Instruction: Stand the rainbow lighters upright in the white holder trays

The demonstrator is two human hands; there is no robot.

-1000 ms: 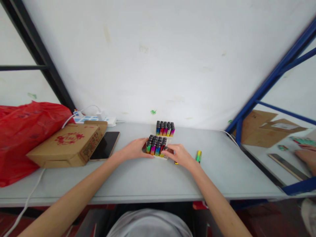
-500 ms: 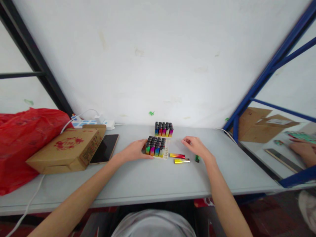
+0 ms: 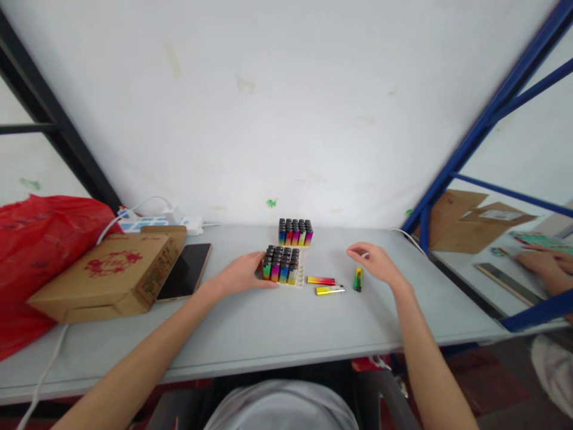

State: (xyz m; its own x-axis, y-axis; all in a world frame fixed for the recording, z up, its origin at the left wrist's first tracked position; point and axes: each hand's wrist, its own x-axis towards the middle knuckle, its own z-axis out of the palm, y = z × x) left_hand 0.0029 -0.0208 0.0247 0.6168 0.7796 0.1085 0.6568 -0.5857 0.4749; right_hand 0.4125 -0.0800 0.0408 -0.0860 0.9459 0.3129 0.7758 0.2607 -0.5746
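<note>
Rows of upright lighters (image 3: 280,266) stand in a pale tray (image 3: 300,276), whose right end shows bare slots. My left hand (image 3: 244,274) grips the left side of this group, thumb in front and fingers behind. Just behind stands a second block of upright lighters (image 3: 295,233). Two lighters lie flat right of the tray, a red-yellow one (image 3: 320,280) and a yellow one (image 3: 330,290). A green-yellow lighter (image 3: 358,279) lies farther right. My right hand (image 3: 372,260) hovers above and right of it, fingers curled; whether they hold anything is too small to tell.
At left are a cardboard box (image 3: 107,272), a red plastic bag (image 3: 54,239), a dark phone (image 3: 185,272) and a power strip (image 3: 192,225). A blue metal frame (image 3: 474,134) borders the right side; beyond it show another person's hands (image 3: 544,266).
My right hand has moved to the right, and the green-yellow lighter beneath it shows more fully. My left hand keeps its hold. The whole view has shifted slightly.
</note>
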